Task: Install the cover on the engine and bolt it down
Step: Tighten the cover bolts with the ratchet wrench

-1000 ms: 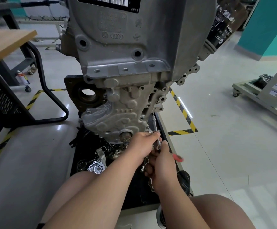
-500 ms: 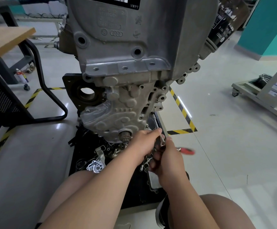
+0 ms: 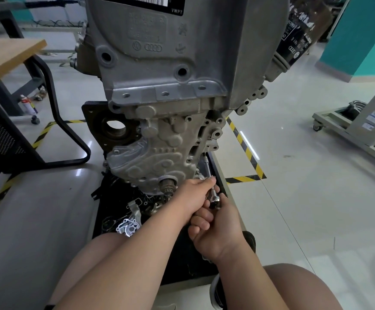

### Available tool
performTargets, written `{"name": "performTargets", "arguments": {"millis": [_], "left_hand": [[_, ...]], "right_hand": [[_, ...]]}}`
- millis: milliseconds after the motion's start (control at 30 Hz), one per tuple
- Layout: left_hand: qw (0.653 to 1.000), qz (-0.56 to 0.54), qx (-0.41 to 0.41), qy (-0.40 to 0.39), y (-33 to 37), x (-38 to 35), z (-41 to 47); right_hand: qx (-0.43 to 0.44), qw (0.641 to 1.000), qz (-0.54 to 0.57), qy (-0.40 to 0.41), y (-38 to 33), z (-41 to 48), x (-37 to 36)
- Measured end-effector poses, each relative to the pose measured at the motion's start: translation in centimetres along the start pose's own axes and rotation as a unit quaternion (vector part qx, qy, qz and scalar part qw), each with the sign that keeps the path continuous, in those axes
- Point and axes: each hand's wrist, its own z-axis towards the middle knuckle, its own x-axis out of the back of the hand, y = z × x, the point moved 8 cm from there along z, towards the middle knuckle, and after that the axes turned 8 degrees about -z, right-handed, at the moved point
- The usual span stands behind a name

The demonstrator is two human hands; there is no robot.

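A grey aluminium engine (image 3: 182, 63) stands upright on a black stand. Its cast cover (image 3: 159, 157) sits against the lower front face, with a shaft stub (image 3: 167, 183) poking out at the bottom. A chrome ratchet with a long extension (image 3: 207, 168) reaches up along the cover's right edge. My left hand (image 3: 193, 195) pinches the extension near the ratchet head (image 3: 214, 199). Just below it, my right hand (image 3: 215, 229) grips the ratchet handle, which is hidden in the fist. The bolt at the tip is not visible.
Loose metal parts, including a shiny pump housing (image 3: 128, 228), lie on the black base (image 3: 106, 198). A wooden desk (image 3: 5, 57) with a black frame stands at the left. Yellow-black floor tape (image 3: 244, 151) runs at the right, and a wheeled cart (image 3: 361, 128) stands far right. My knees are below.
My right hand has swung the ratchet handle back toward me; its red grip, visible to the right before, is now hidden. My left hand stays on the extension.
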Motion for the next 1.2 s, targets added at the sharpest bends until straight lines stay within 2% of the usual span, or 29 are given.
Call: {"name": "performTargets", "arguments": {"millis": [67, 100, 133, 167, 267, 300, 333, 367, 400, 433, 500, 533, 567, 600, 667, 800, 933, 1100, 1167, 1200], "left_hand": [[1.000, -0.006, -0.016, -0.002, 0.2, -0.2, 0.1], [1.000, -0.013, -0.022, -0.003, 0.3, -0.3, 0.1], [0.999, -0.021, -0.027, -0.005, 0.4, -0.3, 0.1], [0.999, -0.028, -0.028, -0.005, 0.5, -0.3, 0.1], [0.999, -0.029, -0.027, -0.004, 0.6, -0.4, 0.1], [0.999, -0.028, -0.026, -0.006, 0.6, -0.5, 0.0], [0.999, -0.029, -0.027, -0.006, 0.6, -0.6, -0.1], [0.999, -0.032, -0.029, -0.004, 0.6, -0.6, -0.1], [0.999, -0.034, -0.030, 0.001, 0.7, -0.5, -0.1], [0.999, -0.033, -0.031, 0.007, 0.7, -0.4, -0.2], [0.999, -0.025, -0.023, 0.008, 0.7, -0.4, -0.4], [1.000, -0.022, -0.011, 0.004, 0.5, -0.6, -0.4], [1.000, -0.018, 0.003, -0.001, 0.3, -0.7, -0.6], [1.000, -0.014, 0.015, -0.003, 0.1, -0.7, -0.7], [1.000, -0.001, 0.013, 0.002, 0.1, -0.5, -0.7], [1.000, 0.009, -0.001, 0.011, 0.3, -0.1, -0.5], [1.000, 0.014, 0.009, 0.012, 0.0, 0.1, -0.5], [1.000, 0.007, -0.011, 0.012, 0.1, 0.0, -0.3], [1.000, 0.009, -0.027, 0.007, 0.4, 0.0, -0.2], [0.999, 0.010, -0.034, 0.008, 0.6, 0.0, -0.2]], "right_hand": [[0.046, 0.991, -0.099, 0.073, -0.7, 0.3, 1.2], [0.081, 0.974, -0.177, 0.117, -1.4, 0.2, 1.8], [0.126, 0.941, -0.268, 0.165, -2.4, -0.1, 2.3], [0.176, 0.891, -0.363, 0.210, -3.5, -0.7, 2.5], [0.297, 0.695, -0.591, 0.281, -6.0, -1.9, 2.0], [0.312, 0.651, -0.630, 0.286, -6.3, -2.1, 1.7], [0.314, 0.631, -0.649, 0.286, -6.4, -2.1, 1.5], [0.309, 0.640, -0.644, 0.281, -6.4, -1.9, 1.6], [0.298, 0.682, -0.609, 0.274, -6.2, -1.6, 1.9], [0.274, 0.753, -0.541, 0.258, -5.9, -1.2, 2.3], [0.170, 0.915, -0.319, 0.178, -3.9, -0.3, 2.6], [0.116, 0.963, -0.213, 0.121, -2.7, -0.1, 2.1], [0.069, 0.987, -0.125, 0.070, -1.8, 0.0, 1.4], [0.034, 0.997, -0.064, 0.031, -1.2, 0.1, 0.9], [-0.004, 1.000, -0.012, -0.015, -0.5, -0.1, 0.1], [-0.031, 0.997, 0.027, -0.058, 0.0, -0.5, -0.8], [-0.033, 0.997, 0.028, -0.061, 0.1, -0.4, -0.9], [0.045, 0.993, -0.092, 0.058, -0.6, 0.5, 1.1], [0.108, 0.957, -0.231, 0.138, -1.7, 0.5, 2.3], [0.148, 0.918, -0.318, 0.183, -2.6, 0.2, 2.7]]}}
